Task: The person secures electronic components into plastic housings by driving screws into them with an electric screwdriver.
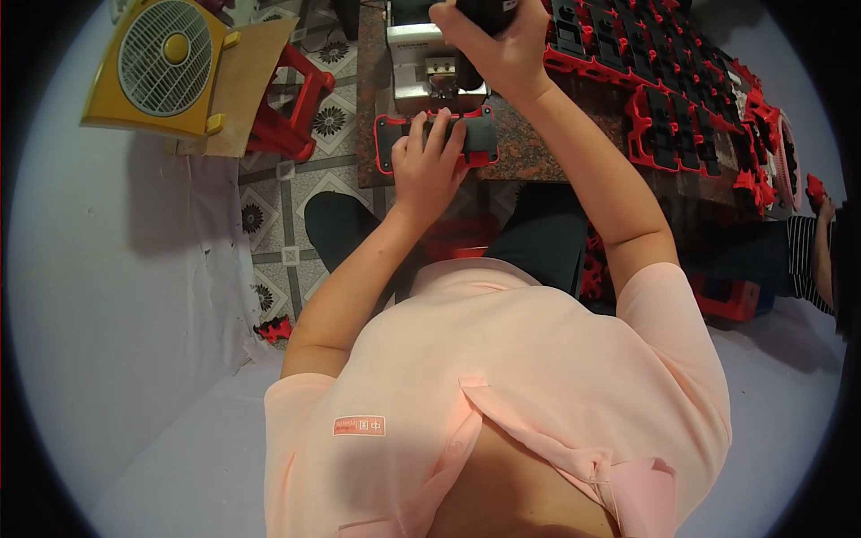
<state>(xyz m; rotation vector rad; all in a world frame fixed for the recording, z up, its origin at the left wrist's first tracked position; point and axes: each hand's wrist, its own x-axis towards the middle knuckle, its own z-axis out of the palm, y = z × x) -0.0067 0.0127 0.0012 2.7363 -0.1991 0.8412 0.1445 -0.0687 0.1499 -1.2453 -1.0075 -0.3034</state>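
- the black case with a red rim point(437, 140) lies flat at the near edge of the stone-topped bench point(529, 152), just in front of the small white machine point(429, 63).
- it looks light and stiff, a hard shell with a rubbery red border; i judge it unlikely to bend or slip much, and not fragile.
- best held across its flat back with the fingers spread, or by the two long edges where the red rim gives grip.
- left hand point(429, 161): palm down on the case, fingers spread over its top, pressing it to the bench; elbow bent, forearm rising from the near left.
- right hand point(489, 40): closed in a fist around the dark handle point(484, 13) at the far edge, arm stretched up and forward.
- a stack of similar red and black cases point(682, 99) sits at the far right; a yellow fan point(161, 63) stands at the far left.
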